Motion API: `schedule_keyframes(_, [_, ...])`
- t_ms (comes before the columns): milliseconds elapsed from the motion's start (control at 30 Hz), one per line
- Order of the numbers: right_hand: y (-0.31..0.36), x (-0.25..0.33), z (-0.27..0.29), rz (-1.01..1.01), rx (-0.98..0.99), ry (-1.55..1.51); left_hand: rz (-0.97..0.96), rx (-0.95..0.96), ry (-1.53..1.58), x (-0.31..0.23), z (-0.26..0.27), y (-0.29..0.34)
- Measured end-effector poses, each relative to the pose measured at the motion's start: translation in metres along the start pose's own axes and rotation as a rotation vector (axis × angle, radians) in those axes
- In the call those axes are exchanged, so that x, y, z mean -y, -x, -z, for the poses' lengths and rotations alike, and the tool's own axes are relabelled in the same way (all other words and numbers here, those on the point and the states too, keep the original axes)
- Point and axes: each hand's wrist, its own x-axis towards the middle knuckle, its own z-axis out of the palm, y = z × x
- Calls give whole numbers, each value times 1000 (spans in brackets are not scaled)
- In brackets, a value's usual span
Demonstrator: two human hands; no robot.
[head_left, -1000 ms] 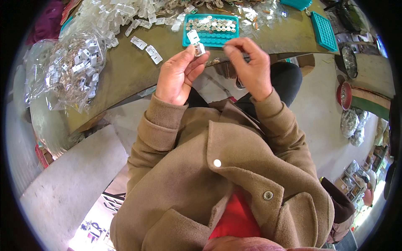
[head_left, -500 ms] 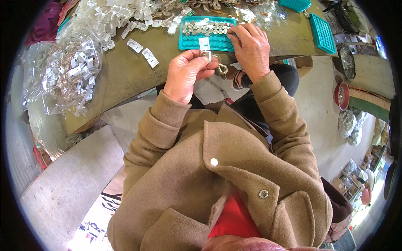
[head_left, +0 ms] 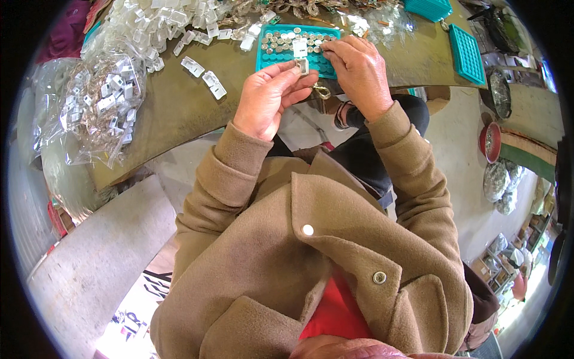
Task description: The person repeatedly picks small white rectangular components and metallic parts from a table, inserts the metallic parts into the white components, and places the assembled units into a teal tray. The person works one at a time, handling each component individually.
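Note:
Between the thumb and fingers of my left hand (head_left: pixel 268 100) is a small white plastic battery case (head_left: pixel 300 49), its lid standing open away from me. A loop of pale wire (head_left: pixel 322 91) hangs beside those fingers. Just beyond lies a teal tray (head_left: pixel 281 59) of round pockets. Several shiny silver button cells (head_left: pixel 290 37) sit in its farther rows. My right hand (head_left: pixel 361 72) reaches over the tray's right side, thumb and index finger drawn together at the cells. What these fingertips hold, if anything, is too small to make out.
White cases (head_left: pixel 137 27) are heaped at the far left, with two loose open cases (head_left: pixel 214 84) nearer. A clear bag (head_left: pixel 104 110) of cases and wires lies at the table's left. More teal trays (head_left: pixel 466 55) are at the right. Coiled wires (head_left: pixel 305 8) line the back.
My left hand has moved the battery case slightly away from me, so its lid now overlaps the tray. My right fingertips have shifted slightly left along the cells.

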Motion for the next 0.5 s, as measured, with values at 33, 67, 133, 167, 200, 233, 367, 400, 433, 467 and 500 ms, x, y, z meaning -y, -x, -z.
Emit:
schedule_keyframes(33, [-1, 0, 2, 13, 17, 12, -1, 6, -12, 0, 0, -1])
schedule_keyframes(67, [-2, 0, 3, 26, 33, 24, 3, -1, -19, 1, -1, -1])
schedule_keyframes(133, [-6, 2, 7, 45, 64, 45, 0, 0, -31, 1, -2, -2])
schedule_keyframes(167, [-8, 3, 9, 51, 80, 52, -6, 6, -37, 1, -3, -3])
schedule_keyframes(200, [-11, 5, 11, 26, 121, 73, -12, 12, -41, 1, -3, -2])
schedule_keyframes(233, [-11, 9, 13, -6, 97, -41, -13, 10, -59, 1, -3, -2])
schedule_keyframes(367, [-5, 27, 17, -98, 81, -301, -44, -6, -68, 3, -4, -1])
schedule_keyframes(400, [-4, 31, 15, -58, 67, -292, -57, -10, -57, 3, -4, -1])
schedule_keyframes(433, [-3, 34, 13, -15, 55, -283, -62, -7, -69, 4, -3, 0])
schedule_keyframes(467, [-4, 35, 10, 38, 22, -244, -67, -5, -80, 4, -3, 1])
schedule_keyframes(500, [-3, 36, 9, 56, 8, -222, -65, -14, -89, 5, -3, 1])
